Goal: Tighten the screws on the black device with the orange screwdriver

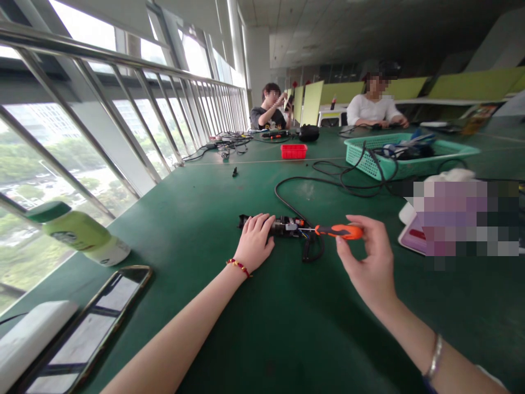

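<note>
A black corded device (pixel 280 226) lies on the green table, its housing partly open with coloured wires and small parts showing at its right end. My left hand (pixel 256 238) lies over its dark barrel, fingers wrapped across the top and holding it against the table. In my right hand (pixel 369 251), the thumb and index finger grip the butt of a screwdriver (pixel 339 232) with an orange and black handle. Its thin shaft points left, level with the table, and its tip reaches the exposed parts. Whether the tip sits in a screw is too small to tell.
Left stand a green-capped bottle (pixel 84 232), a phone (pixel 92 331) and a white box (pixel 35 342). Beyond the device are a small black piece (pixel 235 172), a red basket (pixel 293 151) and a teal basket (pixel 445 150) with cables. Two people sit at the far end.
</note>
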### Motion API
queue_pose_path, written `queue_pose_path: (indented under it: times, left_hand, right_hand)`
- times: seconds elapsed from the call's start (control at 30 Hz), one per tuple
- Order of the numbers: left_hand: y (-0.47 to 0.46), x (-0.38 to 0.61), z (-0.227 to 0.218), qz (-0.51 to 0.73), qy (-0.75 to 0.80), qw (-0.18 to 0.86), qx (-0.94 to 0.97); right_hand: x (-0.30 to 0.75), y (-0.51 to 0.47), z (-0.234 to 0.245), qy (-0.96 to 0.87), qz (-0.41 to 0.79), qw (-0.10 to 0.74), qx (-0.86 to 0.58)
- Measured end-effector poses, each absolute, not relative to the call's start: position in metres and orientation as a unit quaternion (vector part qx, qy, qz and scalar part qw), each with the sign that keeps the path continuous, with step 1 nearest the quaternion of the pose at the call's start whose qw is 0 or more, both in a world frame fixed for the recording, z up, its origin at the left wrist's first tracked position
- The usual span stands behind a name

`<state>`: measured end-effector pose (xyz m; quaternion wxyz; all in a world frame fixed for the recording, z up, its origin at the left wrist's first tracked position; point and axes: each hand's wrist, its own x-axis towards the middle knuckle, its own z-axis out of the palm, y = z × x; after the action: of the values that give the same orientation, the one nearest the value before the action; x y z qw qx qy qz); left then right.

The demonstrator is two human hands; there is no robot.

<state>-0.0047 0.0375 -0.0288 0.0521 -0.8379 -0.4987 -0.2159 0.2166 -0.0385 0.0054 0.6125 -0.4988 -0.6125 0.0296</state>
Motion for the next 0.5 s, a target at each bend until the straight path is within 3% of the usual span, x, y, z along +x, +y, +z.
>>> queue_pose_path:
  times: [0.17, 0.37, 0.5]
  left_hand:
    - [0.0371, -0.0051, -0.0284, -0.220, -0.494, 0.054, -0.839]
    - [0.0369, -0.0050, -0.0281, -0.216, -0.497, 0.054, -0.839]
    - [0.0374, -0.0054, -0.0292, -0.221, -0.495, 0.055, -0.838]
  right_hand:
    - [0.2178, -0.0403, 0.0038, -0.618, 0.072, 0.561, -0.546]
    - [0.2173, -0.0385, 0.0051, -0.613, 0.043, 0.612, -0.498]
    - [0.2180, -0.0406, 0.0048, -0.626, 0.063, 0.569, -0.529]
